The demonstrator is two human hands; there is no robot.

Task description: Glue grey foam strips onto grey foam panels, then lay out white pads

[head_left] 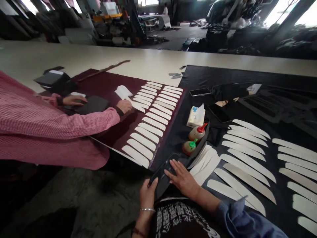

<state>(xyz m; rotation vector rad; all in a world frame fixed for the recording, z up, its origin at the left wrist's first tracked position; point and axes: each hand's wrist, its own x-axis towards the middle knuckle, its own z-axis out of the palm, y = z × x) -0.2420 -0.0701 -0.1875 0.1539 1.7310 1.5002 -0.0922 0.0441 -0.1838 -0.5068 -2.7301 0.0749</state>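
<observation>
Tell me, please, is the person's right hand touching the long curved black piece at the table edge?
Touching. The head view shows the right hand lying flat, fingers spread, on the long curved black piece, with no gap.
</observation>
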